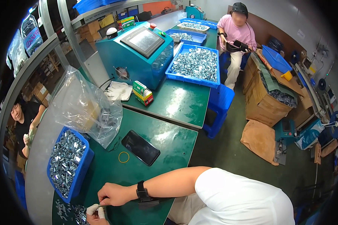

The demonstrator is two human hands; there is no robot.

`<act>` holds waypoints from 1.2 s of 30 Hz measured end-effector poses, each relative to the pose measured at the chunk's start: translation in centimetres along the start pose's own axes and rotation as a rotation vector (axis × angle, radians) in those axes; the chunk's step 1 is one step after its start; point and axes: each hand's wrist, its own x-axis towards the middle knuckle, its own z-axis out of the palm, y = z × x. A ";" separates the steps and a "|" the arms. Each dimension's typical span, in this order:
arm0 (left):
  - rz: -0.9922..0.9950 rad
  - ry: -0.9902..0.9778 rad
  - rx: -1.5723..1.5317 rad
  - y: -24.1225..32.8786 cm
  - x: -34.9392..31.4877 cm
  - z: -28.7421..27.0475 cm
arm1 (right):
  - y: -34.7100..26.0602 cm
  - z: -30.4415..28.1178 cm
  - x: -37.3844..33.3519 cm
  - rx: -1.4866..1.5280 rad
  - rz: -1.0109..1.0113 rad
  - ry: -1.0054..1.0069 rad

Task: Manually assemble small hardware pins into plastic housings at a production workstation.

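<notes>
Near the lower edge, my left hand (95,215) has white covers on its fingertips, which are pinched together. My right hand (113,194), with a black strap on the wrist, meets it with fingers closed at the same spot. Whatever lies between the fingertips is too small to make out. Just beside them, loose small metal pieces (80,215) are heaped on the green tabletop (165,140). A blue bin (87,161) full of shiny metal pieces (67,159) stands to the left of my right hand.
A dark phone (141,147), a yellow rubber band (124,157) and a clear plastic bag (84,107) lie farther up the table. Beyond stand a teal machine (139,48), small boxes (142,93) and a blue tray (193,79) of metal parts. One person (238,35) sits far right, another (26,123) left.
</notes>
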 end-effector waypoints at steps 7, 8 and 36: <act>-0.074 0.053 -0.017 1.7 -0.1 0.4 | -0.8 -0.4 0.1 -0.062 0.010 -0.032; -0.153 0.076 -0.093 2.0 0.0 0.4 | -0.8 -0.3 0.1 -0.037 -0.007 -0.022; 0.101 0.105 0.319 1.9 -0.1 0.8 | 0.3 -0.3 0.5 0.062 0.053 -0.090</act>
